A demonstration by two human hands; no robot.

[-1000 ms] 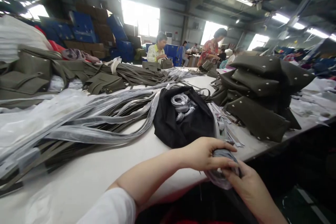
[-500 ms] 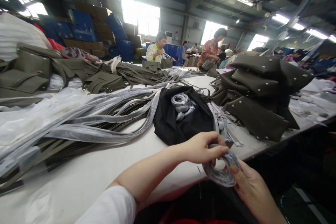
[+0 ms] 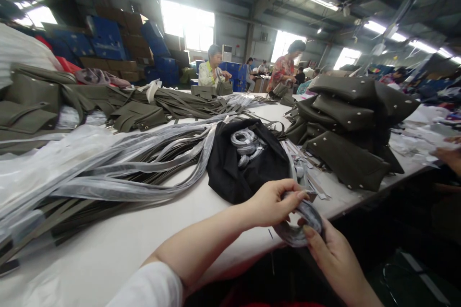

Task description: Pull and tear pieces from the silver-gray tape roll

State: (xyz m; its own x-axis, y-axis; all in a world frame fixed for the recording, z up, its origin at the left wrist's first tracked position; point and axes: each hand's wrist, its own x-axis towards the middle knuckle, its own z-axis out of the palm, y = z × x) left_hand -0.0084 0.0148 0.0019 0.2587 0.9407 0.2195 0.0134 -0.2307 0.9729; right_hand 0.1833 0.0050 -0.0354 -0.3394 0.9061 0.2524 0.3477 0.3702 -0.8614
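Observation:
Between my hands, at the table's front edge, is a coiled strap in clear plastic wrap (image 3: pixel 293 238). My left hand (image 3: pixel 275 204) pinches the coil's upper left side, thumb on top and fingertips curled into the ring. My right hand (image 3: pixel 329 249) grips its lower right side, thumb over the band. Just beyond my left hand lies a black cloth bag (image 3: pixel 230 180), open at the top. Inside it sit several similar wrapped coils (image 3: pixel 243 139). A short dark strap end shows beside my left fingertips.
Long dark straps, some in plastic sleeves (image 3: pixel 118 187), cover the left of the white table (image 3: pixel 151 235). A stack of dark olive bags (image 3: pixel 345 153) stands at the right. Co-workers (image 3: pixel 214 69) are across the table, and another person's hand (image 3: pixel 450 156) shows at the right edge.
Both hands have shifted slightly left and up with the coil, which is turned a little. The view has moved slightly. Another person's hand has appeared at the right edge.

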